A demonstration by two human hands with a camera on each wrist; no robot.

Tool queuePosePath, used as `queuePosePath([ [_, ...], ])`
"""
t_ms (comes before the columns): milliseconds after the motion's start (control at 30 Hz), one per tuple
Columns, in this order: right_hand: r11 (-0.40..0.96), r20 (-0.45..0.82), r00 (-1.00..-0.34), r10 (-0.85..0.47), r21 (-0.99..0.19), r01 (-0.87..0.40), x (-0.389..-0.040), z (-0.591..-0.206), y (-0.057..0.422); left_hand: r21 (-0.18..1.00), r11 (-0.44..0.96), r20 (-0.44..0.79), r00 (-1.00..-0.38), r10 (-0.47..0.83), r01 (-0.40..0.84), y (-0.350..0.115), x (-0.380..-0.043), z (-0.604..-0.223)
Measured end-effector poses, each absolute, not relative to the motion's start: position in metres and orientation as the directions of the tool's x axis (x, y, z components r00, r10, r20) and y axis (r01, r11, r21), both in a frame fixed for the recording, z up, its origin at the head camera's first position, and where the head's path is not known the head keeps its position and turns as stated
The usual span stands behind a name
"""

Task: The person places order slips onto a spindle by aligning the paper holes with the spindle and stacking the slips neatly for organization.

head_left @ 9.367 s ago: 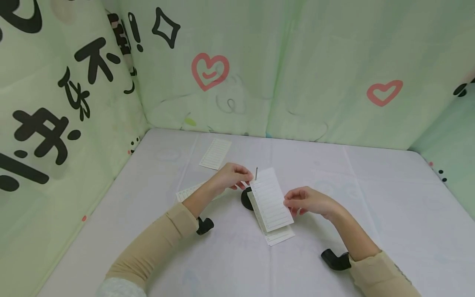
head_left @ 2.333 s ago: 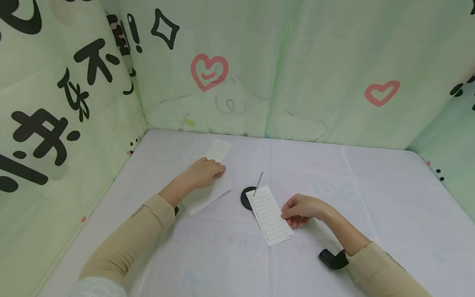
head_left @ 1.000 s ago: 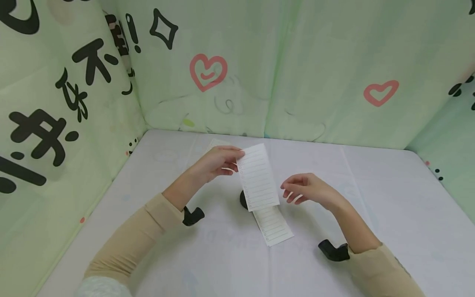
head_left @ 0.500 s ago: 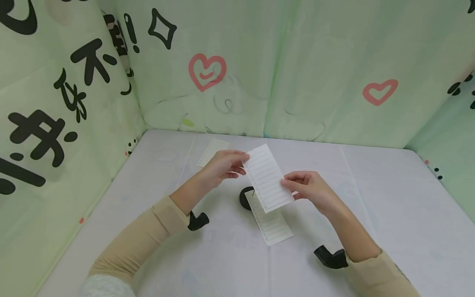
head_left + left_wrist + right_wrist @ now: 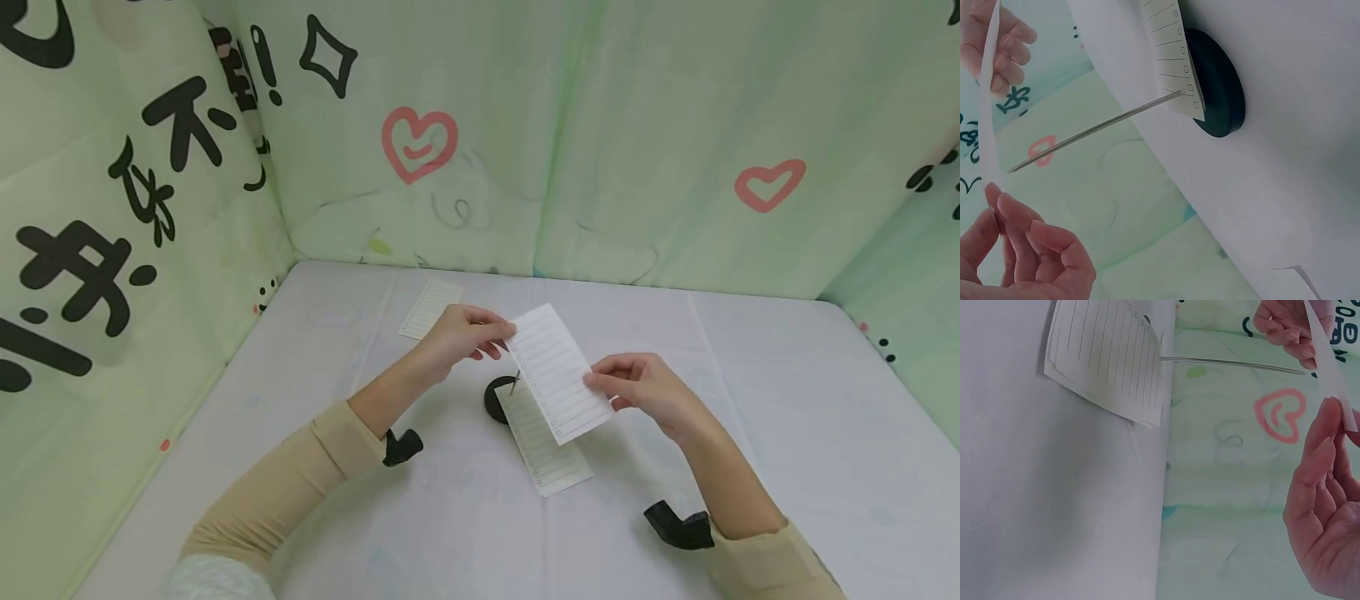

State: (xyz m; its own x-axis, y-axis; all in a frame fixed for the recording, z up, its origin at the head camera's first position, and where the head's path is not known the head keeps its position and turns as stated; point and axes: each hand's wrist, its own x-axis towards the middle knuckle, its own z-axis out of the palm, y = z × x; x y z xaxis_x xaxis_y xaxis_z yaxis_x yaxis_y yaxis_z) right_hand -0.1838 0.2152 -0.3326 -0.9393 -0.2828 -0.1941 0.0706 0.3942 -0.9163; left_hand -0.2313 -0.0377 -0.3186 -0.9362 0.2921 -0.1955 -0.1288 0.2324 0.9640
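Observation:
Between my hands a white lined checklist slip [image 5: 561,375] is held up and tilted. My left hand [image 5: 467,337] pinches its upper left corner, while the thumb and fingers of my right hand [image 5: 647,390] pinch its right edge. Under it stands a bill spike with a round black base [image 5: 495,403] and a thin metal spike [image 5: 1094,129]. Several similar slips [image 5: 1107,359] are pierced at one end by the spike near the base. In the left wrist view the spike's tip points at the held slip and lies close beside it.
Another lined slip [image 5: 431,308] lies flat on the white-covered table [image 5: 750,400], behind my left hand. Black wrist mounts [image 5: 402,447] sit below both wrists. Green printed curtains [image 5: 637,125] close off the back and sides.
An earlier slip dropped onto the spike. My left hand fetched another from the left and brought it over the base; my right hand then took its edge. The slip has since moved slightly right and down.

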Motion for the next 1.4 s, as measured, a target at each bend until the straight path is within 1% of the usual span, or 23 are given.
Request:
queuePosePath([
  [133,0.377,-0.230,-0.918,-0.325,-0.921,0.097,-0.185,-0.339,0.219,0.954,0.291,-0.159,-0.937,0.312,-0.065,-0.036,-0.231,-0.322],
  [333,0.336,-0.248,-0.873,-0.420,-0.936,0.104,-0.187,-0.348,0.224,0.936,0.349,-0.172,-0.927,0.335,-0.047,-0.034,-0.231,-0.325],
  [467,0.321,-0.253,-0.853,-0.457,-0.941,0.107,-0.188,-0.352,0.226,0.929,0.368,-0.169,-0.923,0.346,-0.032,-0.032,-0.232,-0.327],
  [667,0.323,-0.274,-0.840,-0.469,-0.938,0.126,-0.190,-0.356,0.228,0.926,0.377,-0.162,-0.921,0.354,-0.018,-0.029,-0.233,-0.329],
  [900,0.335,-0.278,-0.842,-0.462,-0.934,0.124,-0.193,-0.359,0.229,0.930,0.367,-0.157,-0.927,0.342,-0.022,-0.028,-0.233,-0.329],
  [1400,0.334,-0.275,-0.844,-0.460,-0.935,0.123,-0.194,-0.354,0.226,0.942,0.333,-0.154,-0.933,0.325,-0.040,-0.029,-0.236,-0.331],
])
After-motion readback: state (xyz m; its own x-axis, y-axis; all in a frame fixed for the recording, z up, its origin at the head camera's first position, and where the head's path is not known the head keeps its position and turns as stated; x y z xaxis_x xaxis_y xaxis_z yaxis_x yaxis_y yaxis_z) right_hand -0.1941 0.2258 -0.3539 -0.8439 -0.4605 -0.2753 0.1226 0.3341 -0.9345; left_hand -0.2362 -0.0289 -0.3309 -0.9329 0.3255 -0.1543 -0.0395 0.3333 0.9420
